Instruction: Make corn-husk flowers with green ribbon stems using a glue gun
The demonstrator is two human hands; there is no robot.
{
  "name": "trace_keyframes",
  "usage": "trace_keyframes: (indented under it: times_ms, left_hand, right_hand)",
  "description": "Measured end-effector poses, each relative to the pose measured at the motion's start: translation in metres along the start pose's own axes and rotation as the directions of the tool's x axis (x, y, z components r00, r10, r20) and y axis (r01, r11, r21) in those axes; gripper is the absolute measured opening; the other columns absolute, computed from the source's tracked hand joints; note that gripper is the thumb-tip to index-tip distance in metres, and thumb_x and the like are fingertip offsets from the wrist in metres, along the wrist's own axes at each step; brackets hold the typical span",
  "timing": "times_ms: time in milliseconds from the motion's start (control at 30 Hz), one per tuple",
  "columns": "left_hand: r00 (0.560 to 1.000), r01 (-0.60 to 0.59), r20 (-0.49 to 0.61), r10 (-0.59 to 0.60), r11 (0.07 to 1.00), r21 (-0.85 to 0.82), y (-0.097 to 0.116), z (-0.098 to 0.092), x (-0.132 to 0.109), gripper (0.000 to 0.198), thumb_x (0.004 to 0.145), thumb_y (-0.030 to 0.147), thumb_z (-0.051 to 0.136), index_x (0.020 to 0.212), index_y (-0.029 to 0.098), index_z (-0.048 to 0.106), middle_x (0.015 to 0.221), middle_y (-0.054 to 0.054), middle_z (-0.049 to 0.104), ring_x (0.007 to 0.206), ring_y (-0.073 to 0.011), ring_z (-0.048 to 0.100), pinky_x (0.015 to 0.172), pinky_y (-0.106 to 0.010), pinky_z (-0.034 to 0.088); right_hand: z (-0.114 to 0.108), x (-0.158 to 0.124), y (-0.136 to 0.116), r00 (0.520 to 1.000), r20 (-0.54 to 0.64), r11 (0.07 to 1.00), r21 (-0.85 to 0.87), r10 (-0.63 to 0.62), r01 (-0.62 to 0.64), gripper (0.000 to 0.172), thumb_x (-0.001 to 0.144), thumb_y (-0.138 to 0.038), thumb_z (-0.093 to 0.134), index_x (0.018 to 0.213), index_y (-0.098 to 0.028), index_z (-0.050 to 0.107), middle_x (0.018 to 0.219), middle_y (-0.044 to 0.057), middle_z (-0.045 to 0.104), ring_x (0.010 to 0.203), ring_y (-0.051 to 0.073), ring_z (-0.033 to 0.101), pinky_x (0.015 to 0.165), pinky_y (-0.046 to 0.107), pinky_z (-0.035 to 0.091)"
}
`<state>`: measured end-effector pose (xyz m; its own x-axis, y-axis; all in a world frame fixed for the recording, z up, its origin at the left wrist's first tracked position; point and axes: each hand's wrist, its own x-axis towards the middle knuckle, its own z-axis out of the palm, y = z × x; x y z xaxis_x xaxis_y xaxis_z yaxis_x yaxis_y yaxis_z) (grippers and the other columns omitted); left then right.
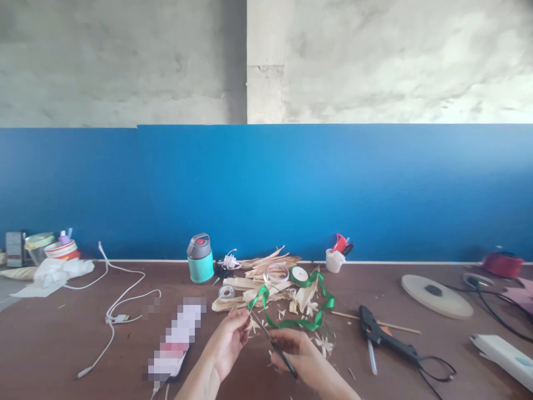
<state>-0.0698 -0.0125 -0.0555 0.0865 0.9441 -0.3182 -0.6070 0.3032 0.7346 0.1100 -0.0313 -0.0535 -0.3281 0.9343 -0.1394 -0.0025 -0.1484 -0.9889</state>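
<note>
My left hand (229, 339) is closed in a pinch at the end of a green ribbon (300, 323). The ribbon curls across the table back to its white-centred spool (300, 275). In my right hand (295, 355) is a slim dark-handled tool (285, 360) with a narrow metal tip; whether it is scissors or tweezers I cannot tell. Its tip reaches the fingertips of my left hand, beside the ribbon. Dried pale husks (245, 289) lie behind the hands, with small cut husk pieces (323, 344) scattered around.
Rolls of tape (226, 293) rest among the husks. A black glue gun (378, 333) lies to the right, near a round pale disc (437, 297). On the left are a phone (177, 339) and white cables (111, 311). A turquoise flask (200, 266) and white cup (334, 260) stand behind.
</note>
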Motion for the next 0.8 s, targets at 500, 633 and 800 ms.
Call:
trace_keyframes:
  times_ms: [500,633,800]
  left_hand:
    - [0.946,-0.282,-0.064,0.318,0.904,0.321,0.01,0.003,-0.004,0.024,0.058,0.038,0.076,0.064,0.016,0.067,0.065,-0.001,0.065,0.063,-0.014,0.052,0.061,-0.023,0.035]
    - [0.929,-0.321,-0.061,0.365,0.876,0.36,0.012,0.006,-0.006,0.023,0.06,0.037,0.075,0.066,0.016,0.068,0.064,0.0,0.064,0.065,-0.0143,0.052,0.063,-0.023,0.036]
    - [0.928,-0.351,0.026,0.371,0.849,0.394,0.012,0.02,-0.017,0.022,0.06,0.035,0.076,0.062,0.016,0.066,0.059,0.0,0.061,0.061,-0.0142,0.051,0.061,-0.023,0.037]
  right_hand:
    - [-0.032,-0.01,0.001,0.991,-0.069,0.853,-0.517,-0.113,0.061,0.02,0.057,-0.014,0.065,0.073,-0.018,0.056,0.058,-0.005,0.055,0.054,0.01,0.046,0.048,0.018,0.033]
    - [-0.04,-0.015,-0.002,0.964,-0.197,0.63,-0.776,-0.179,-0.042,0.016,0.058,-0.017,0.062,0.073,-0.019,0.059,0.061,0.0,0.06,0.06,0.016,0.052,0.053,0.023,0.034]
    - [-0.033,-0.012,0.007,0.958,-0.184,0.4,-0.913,-0.221,-0.083,0.029,0.052,-0.012,0.061,0.08,-0.019,0.067,0.086,0.011,0.067,0.082,0.027,0.059,0.066,0.03,0.037]
